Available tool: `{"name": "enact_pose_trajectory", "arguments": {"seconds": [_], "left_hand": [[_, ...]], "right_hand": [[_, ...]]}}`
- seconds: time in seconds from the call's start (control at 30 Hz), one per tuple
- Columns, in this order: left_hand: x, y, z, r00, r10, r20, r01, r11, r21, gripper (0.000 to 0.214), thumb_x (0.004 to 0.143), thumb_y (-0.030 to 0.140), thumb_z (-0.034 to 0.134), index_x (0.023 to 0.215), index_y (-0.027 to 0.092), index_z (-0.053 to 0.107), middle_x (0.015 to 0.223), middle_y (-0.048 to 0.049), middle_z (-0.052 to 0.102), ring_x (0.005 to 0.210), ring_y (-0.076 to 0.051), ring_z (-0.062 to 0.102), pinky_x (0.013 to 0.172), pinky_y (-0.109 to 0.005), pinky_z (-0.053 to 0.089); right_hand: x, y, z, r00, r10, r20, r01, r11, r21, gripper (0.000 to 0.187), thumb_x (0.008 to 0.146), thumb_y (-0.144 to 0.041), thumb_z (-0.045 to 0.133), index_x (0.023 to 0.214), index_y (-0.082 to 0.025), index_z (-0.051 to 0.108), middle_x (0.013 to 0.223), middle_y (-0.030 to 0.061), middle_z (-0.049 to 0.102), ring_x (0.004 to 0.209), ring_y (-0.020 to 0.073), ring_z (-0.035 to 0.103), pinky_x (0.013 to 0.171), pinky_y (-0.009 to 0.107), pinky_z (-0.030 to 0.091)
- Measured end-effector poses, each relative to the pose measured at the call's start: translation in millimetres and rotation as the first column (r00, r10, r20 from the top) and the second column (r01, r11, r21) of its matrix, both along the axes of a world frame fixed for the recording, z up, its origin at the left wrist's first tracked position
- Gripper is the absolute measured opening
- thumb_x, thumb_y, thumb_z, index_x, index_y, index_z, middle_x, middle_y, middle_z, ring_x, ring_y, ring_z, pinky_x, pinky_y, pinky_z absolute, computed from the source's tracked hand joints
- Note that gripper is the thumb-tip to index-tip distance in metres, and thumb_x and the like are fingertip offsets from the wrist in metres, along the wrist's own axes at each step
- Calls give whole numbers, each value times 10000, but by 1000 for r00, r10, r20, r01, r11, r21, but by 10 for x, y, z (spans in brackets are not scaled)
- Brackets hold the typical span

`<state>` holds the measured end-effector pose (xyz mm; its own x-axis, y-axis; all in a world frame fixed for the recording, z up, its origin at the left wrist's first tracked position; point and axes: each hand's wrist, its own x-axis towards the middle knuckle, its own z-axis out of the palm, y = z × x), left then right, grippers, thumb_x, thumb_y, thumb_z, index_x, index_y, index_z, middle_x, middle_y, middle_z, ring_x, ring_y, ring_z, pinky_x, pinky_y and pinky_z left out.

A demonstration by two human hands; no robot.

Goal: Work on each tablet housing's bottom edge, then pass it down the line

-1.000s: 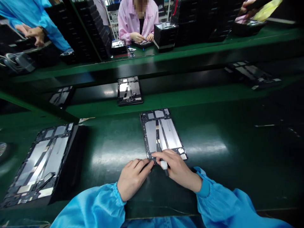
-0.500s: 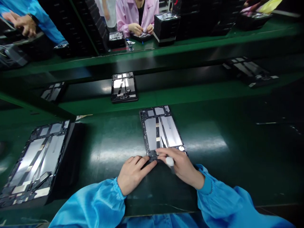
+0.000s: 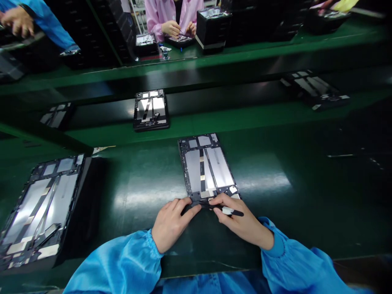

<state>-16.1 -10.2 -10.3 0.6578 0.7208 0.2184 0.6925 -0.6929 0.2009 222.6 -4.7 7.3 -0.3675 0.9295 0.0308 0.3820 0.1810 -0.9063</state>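
An opened tablet (image 3: 220, 163) lies in front of me, its silver inner plates, a dark ribbon cable (image 3: 202, 165) and a thin strip showing. At its lower left corner, my left hand (image 3: 172, 220) holds the bottom edge with thumb and index fingertip; the other fingers are bent beside it. My right hand (image 3: 240, 216) is closed around black tweezers (image 3: 237, 212) with a white band. Their tip points left along the tablet's bottom edge, close to my left thumb. Exactly what the tip touches is too small to tell.
Another opened tablet (image 3: 43, 208) rests on a dark stack at left. Across a recessed dark channel sit more opened tablets, one at centre (image 3: 151, 108) and one at right (image 3: 317, 90). Beyond stand black tray stacks (image 3: 213, 30) and a co-worker in pink (image 3: 156, 18).
My right hand has moved slightly right and down, and the tweezers have swung from pointing up over the tablet to lying nearly flat, pointing left. My left hand has barely moved.
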Motion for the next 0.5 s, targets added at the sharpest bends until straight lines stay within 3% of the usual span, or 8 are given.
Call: {"name": "enact_pose_trajectory", "arguments": {"seconds": [0.33, 0.5], "left_hand": [[-11, 9, -14, 1000, -15, 26, 15, 1000, 8, 314, 991, 169, 439, 1262, 251, 575, 1098, -87, 594, 871, -194, 580, 702, -319, 525], [-90, 16, -35, 995, -69, 76, 65, 996, 59, 315, 986, 143, 454, 1259, 241, 577, 1146, -80, 614, 890, -181, 591, 729, -314, 517]], "right_hand": [[204, -15, -111, 992, -124, 6, 124, 992, -3, 115, 906, -225, 516, 893, -206, 629, 705, 10, 658, 554, 155, 631, 530, 268, 505], [154, -42, -90, 994, -26, -111, 18, 998, -67, 167, 939, -238, 533, 1030, -203, 668, 769, 22, 715, 602, 148, 680, 621, 278, 569]]}}
